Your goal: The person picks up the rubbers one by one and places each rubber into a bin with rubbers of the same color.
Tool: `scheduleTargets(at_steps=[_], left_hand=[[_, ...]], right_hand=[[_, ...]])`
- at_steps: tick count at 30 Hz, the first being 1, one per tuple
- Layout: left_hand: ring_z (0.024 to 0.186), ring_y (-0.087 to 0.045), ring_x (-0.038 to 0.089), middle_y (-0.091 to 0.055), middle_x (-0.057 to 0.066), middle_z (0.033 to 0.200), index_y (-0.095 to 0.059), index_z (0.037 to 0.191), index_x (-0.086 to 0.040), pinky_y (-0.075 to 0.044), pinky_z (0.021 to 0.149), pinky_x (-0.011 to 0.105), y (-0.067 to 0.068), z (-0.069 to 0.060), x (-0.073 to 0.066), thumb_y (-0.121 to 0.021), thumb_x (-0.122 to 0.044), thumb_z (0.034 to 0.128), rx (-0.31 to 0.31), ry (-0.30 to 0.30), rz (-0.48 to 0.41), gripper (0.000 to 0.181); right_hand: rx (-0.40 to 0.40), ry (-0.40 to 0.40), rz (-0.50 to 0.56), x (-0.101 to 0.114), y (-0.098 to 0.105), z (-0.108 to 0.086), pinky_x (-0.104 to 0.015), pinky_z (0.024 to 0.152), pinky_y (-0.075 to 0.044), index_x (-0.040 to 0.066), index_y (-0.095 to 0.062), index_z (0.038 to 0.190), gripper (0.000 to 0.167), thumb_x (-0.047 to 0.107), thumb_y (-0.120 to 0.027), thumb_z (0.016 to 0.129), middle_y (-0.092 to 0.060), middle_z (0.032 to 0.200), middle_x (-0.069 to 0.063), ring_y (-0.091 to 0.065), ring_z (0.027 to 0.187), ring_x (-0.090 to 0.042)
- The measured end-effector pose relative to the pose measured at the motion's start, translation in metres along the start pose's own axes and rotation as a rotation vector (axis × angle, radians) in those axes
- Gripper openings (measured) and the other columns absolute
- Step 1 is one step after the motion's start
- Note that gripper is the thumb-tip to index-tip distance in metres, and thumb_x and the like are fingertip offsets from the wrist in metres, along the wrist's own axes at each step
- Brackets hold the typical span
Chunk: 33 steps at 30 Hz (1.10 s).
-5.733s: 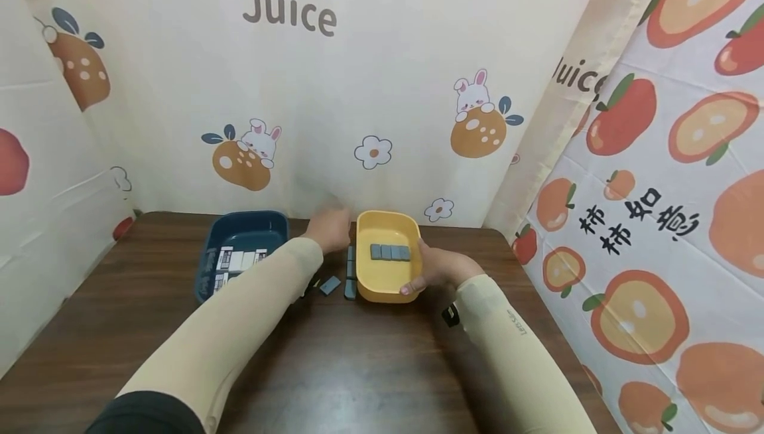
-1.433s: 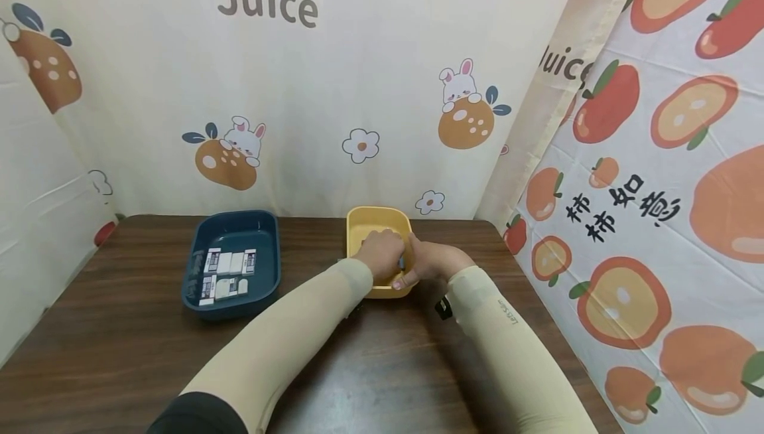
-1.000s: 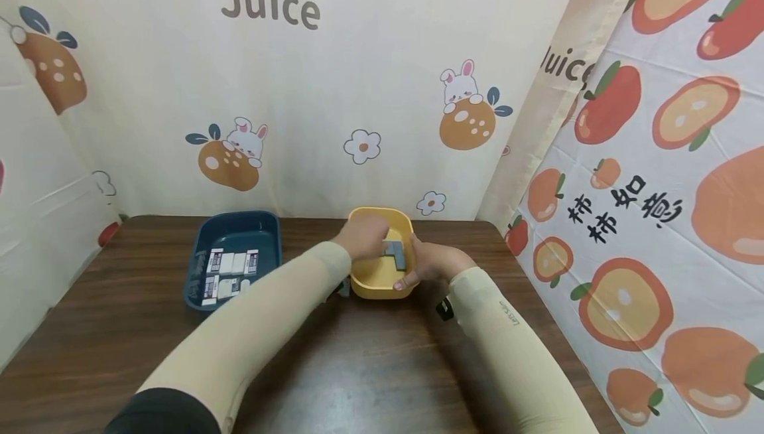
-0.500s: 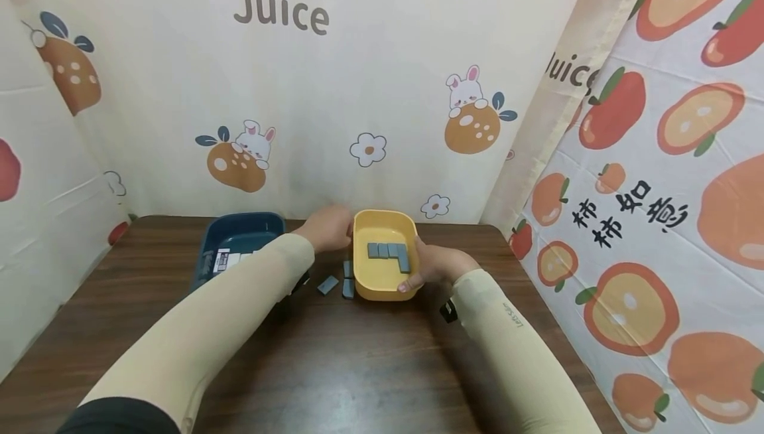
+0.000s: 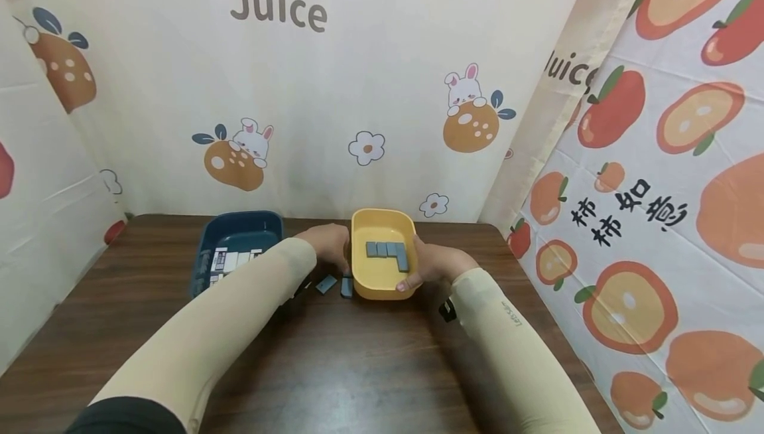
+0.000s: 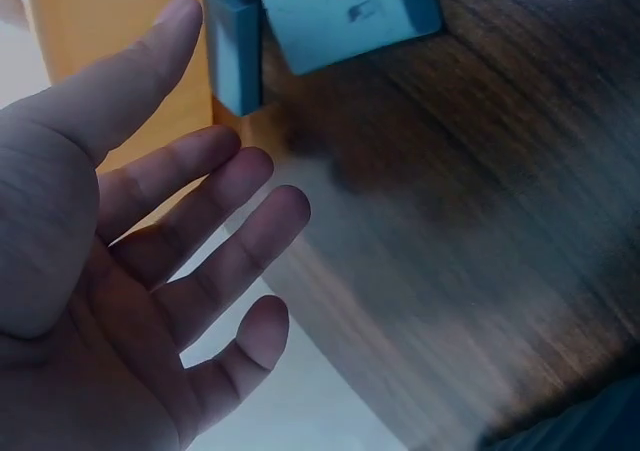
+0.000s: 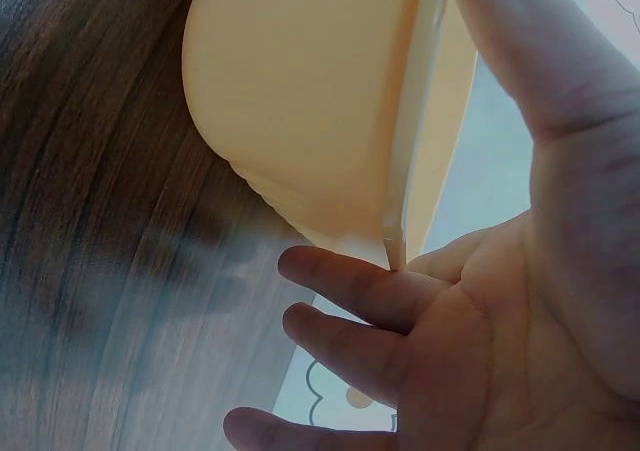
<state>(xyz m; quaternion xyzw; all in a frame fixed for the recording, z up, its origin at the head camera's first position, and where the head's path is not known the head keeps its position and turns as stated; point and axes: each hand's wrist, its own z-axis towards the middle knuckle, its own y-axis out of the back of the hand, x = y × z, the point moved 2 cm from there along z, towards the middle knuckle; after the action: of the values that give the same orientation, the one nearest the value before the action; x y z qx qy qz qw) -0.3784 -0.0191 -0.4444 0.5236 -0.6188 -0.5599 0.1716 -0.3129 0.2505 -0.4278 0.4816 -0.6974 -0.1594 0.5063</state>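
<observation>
My left hand (image 5: 327, 245) is just left of the yellow bin (image 5: 382, 291), thumb and fingers apart, holding nothing in the left wrist view. Close to its thumb stands a blue-grey block (image 6: 235, 51) against the bin's side, with a wider marked block (image 6: 350, 16) beside it. Two loose blue-grey blocks, one tilted (image 5: 326, 284) and one straight (image 5: 347, 287), show on the table. My right hand (image 5: 438, 265) grips the bin's right wall, thumb over the rim and fingers outside. Inside, a short row of blue-grey blocks (image 5: 382, 249) ends in one lengthwise block (image 5: 402, 259).
A dark blue bin (image 5: 271, 221) stands at the left, holding white labelled pieces (image 5: 231, 261), partly hidden by my left forearm. The wooden table (image 5: 358, 367) ends at a printed curtain (image 5: 298, 89) behind both bins.
My left hand has left the yellow bin and moved down beside the blocks at its left. Since the oldest frame, the lengthwise block has joined the row. My right hand stays on the bin.
</observation>
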Motion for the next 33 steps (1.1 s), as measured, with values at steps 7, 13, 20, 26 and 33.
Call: scheduleTargets(at_steps=[7, 13, 20, 26, 33], left_hand=[[0.082, -0.062, 0.016, -0.072, -0.006, 0.085, -0.078, 0.091, -0.023, -0.056, 0.08, 0.038, -0.007, 0.002, 0.004, -0.103, -0.032, 0.0856, -0.009, -0.011, 0.022, 0.027], [0.073, -0.056, 0.019, -0.061, -0.003, 0.077, -0.074, 0.087, -0.017, -0.048, 0.067, 0.035, -0.007, 0.0, 0.006, -0.098, -0.027, 0.0888, -0.022, 0.027, 0.015, 0.025], [0.08, -0.063, 0.018, -0.074, -0.004, 0.089, -0.078, 0.093, -0.022, -0.055, 0.073, 0.037, -0.012, 0.008, 0.01, -0.097, -0.018, 0.0854, -0.017, -0.047, -0.008, 0.021], [0.08, -0.066, 0.018, -0.078, -0.006, 0.088, -0.079, 0.088, -0.023, -0.056, 0.074, 0.036, -0.016, 0.011, 0.011, -0.097, -0.016, 0.0846, -0.023, -0.105, -0.017, 0.019], [0.082, -0.069, 0.021, -0.078, -0.002, 0.088, -0.077, 0.094, -0.02, -0.062, 0.077, 0.04, -0.005, 0.004, 0.007, -0.1, -0.022, 0.0811, -0.046, 0.02, 0.0, 0.027]], right_hand=[[0.008, 0.022, -0.031, 0.002, 0.001, 0.002, -0.064, 0.138, -0.033, 0.007, -0.008, 0.179, 0.154, 0.048, -0.11, 0.071, -0.045, 0.173, -0.024, -0.047, 0.159, -0.041], [0.011, 0.037, -0.035, 0.002, 0.001, 0.003, -0.063, 0.138, -0.033, 0.006, -0.01, 0.178, 0.152, 0.047, -0.11, 0.071, -0.044, 0.172, -0.024, -0.048, 0.157, -0.04], [0.009, 0.016, -0.031, 0.0, -0.001, 0.004, -0.065, 0.138, -0.031, 0.007, -0.009, 0.179, 0.154, 0.048, -0.11, 0.071, -0.041, 0.177, -0.024, -0.046, 0.161, -0.041], [0.008, 0.013, -0.023, 0.001, -0.001, 0.002, -0.066, 0.139, -0.03, 0.007, -0.009, 0.18, 0.153, 0.047, -0.11, 0.072, -0.039, 0.179, -0.025, -0.044, 0.162, -0.043], [0.017, 0.034, -0.028, 0.001, 0.0, 0.0, -0.066, 0.139, -0.03, 0.004, -0.014, 0.177, 0.144, 0.043, -0.108, 0.076, -0.036, 0.178, -0.026, -0.041, 0.163, -0.042]])
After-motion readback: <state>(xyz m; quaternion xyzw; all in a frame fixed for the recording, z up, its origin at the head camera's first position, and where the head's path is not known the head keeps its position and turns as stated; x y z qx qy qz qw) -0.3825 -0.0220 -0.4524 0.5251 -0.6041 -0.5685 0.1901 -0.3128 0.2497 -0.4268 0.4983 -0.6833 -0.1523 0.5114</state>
